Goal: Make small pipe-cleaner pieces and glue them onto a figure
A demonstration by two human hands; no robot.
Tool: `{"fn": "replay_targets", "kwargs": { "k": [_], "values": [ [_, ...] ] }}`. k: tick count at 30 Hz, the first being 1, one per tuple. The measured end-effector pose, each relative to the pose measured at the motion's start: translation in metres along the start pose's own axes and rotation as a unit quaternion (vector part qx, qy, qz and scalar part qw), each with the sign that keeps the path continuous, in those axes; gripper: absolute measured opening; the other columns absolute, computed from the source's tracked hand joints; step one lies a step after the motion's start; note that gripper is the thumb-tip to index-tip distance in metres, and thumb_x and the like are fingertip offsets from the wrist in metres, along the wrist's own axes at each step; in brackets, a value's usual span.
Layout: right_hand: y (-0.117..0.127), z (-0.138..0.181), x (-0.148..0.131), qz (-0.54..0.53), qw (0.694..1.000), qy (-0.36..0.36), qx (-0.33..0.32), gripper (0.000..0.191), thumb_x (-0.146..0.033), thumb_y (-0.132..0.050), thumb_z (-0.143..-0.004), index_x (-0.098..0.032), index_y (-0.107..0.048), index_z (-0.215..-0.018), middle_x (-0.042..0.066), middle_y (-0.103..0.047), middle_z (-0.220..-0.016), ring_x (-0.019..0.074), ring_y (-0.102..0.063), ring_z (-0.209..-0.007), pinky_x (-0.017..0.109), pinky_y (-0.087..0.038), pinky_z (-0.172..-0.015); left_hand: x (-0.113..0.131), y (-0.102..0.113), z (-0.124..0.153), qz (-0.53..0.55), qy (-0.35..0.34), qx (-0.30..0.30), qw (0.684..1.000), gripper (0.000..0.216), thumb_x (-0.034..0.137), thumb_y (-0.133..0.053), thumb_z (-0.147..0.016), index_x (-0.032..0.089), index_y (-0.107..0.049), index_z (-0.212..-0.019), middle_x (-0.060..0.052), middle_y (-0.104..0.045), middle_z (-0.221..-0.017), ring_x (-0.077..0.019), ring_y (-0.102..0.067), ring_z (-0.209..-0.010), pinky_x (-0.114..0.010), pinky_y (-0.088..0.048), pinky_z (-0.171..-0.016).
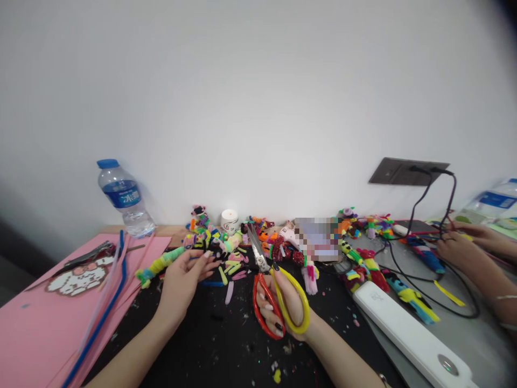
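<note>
My right hand (pixel 283 302) grips a pair of scissors (pixel 274 291) with one red and one yellow handle loop. Its fingers pass through the loops, and the metal blades point up and away toward the wall. My left hand (pixel 183 277) hovers over the black mat, fingers curled around a thin blue pipe cleaner (pixel 194 257). A fuzzy green and yellow twisted piece (pixel 159 264) lies just left of that hand. Short cut pieces in pink, yellow and green (pixel 232 269) are scattered between my two hands.
Pink foam sheets (pixel 32 323) with a white cutout and long pipe cleaners lie left, a water bottle (pixel 123 196) behind them. Colourful pipe-cleaner figures (pixel 363 264) line the wall. A white power strip (pixel 407 334) and cables lie right, where another person's hands (pixel 464 248) work.
</note>
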State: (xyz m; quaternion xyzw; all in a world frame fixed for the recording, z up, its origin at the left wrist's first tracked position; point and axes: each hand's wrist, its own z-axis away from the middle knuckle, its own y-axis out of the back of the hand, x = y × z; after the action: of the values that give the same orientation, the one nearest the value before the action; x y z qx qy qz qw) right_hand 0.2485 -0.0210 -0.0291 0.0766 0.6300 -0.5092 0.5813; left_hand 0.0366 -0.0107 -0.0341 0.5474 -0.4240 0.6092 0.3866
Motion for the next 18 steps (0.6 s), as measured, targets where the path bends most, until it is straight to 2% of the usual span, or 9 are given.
{"fn": "replay_targets", "kwargs": {
  "k": [4, 7, 10, 12, 15, 18],
  "values": [
    [-0.001, -0.0007, 0.0002, -0.013, 1.0, 0.012, 0.01, 0.056, -0.074, -0.042, -0.071, -0.018, -0.044, -0.065, -0.007, -0.04, -0.048, 0.001, -0.027, -0.024, 0.014, -0.032, -0.023, -0.001, 0.0066, -0.0061, 0.056, 0.011, 0.043, 0.997, 0.02, 0.035, -0.061, -0.075, 0.019, -0.05, -0.075, 0.0, -0.065, -0.067, -0.0232, -0.07, -0.073, -0.032, -0.055, -0.065],
    [-0.0008, -0.0014, -0.0001, -0.02, 1.0, 0.022, 0.011, 0.055, -0.072, -0.04, -0.074, -0.018, -0.045, -0.065, -0.007, -0.04, -0.047, 0.0012, -0.027, -0.024, 0.015, -0.032, -0.022, -0.0036, 0.0088, -0.0093, 0.058, 0.036, 0.042, 0.997, 0.021, 0.036, -0.058, -0.077, 0.019, -0.048, -0.07, 0.0, -0.062, -0.062, -0.0233, -0.069, -0.071, -0.032, -0.054, -0.062],
    [-0.0007, -0.0013, -0.0004, -0.03, 0.999, 0.023, 0.009, 0.054, -0.07, -0.041, -0.075, -0.017, -0.046, -0.065, -0.006, -0.041, -0.047, 0.0014, -0.027, -0.024, 0.015, -0.032, -0.022, -0.0032, 0.0066, -0.0083, 0.046, 0.061, 0.033, 0.997, 0.024, 0.04, -0.052, -0.08, 0.018, -0.049, -0.073, -0.001, -0.063, -0.061, -0.0252, -0.069, -0.074, -0.034, -0.054, -0.063],
    [-0.0007, -0.0007, -0.0005, -0.035, 0.999, 0.025, 0.008, 0.053, -0.068, -0.041, -0.076, -0.017, -0.046, -0.064, -0.006, -0.041, -0.047, 0.0014, -0.027, -0.023, 0.015, -0.033, -0.022, -0.0014, 0.0039, -0.0064, 0.053, 0.066, 0.024, 0.996, 0.025, 0.042, -0.052, -0.081, 0.018, -0.051, -0.075, -0.003, -0.065, -0.065, -0.0254, -0.069, -0.076, -0.035, -0.055, -0.066],
    [-0.0001, 0.0003, -0.0006, -0.041, 0.999, 0.013, -0.002, 0.052, -0.068, -0.043, -0.076, -0.017, -0.046, -0.064, -0.006, -0.041, -0.047, 0.0012, -0.028, -0.023, 0.014, -0.033, -0.023, 0.0004, 0.0007, -0.0039, 0.061, 0.044, -0.006, 0.997, 0.023, 0.036, -0.065, -0.072, 0.017, -0.056, -0.082, -0.006, -0.069, -0.081, -0.0247, -0.067, -0.089, -0.033, -0.054, -0.074],
    [0.0017, 0.0008, -0.0005, -0.041, 0.999, -0.017, -0.022, 0.054, -0.07, -0.043, -0.074, -0.017, -0.046, -0.065, -0.006, -0.042, -0.047, 0.0012, -0.029, -0.024, 0.014, -0.032, -0.023, -0.0012, 0.0008, -0.0034, 0.024, 0.021, -0.016, 0.999, 0.037, 0.028, -0.075, -0.06, 0.015, -0.062, -0.091, -0.008, -0.069, -0.093, -0.0241, -0.064, -0.094, -0.031, -0.053, -0.077]
  ]
}}
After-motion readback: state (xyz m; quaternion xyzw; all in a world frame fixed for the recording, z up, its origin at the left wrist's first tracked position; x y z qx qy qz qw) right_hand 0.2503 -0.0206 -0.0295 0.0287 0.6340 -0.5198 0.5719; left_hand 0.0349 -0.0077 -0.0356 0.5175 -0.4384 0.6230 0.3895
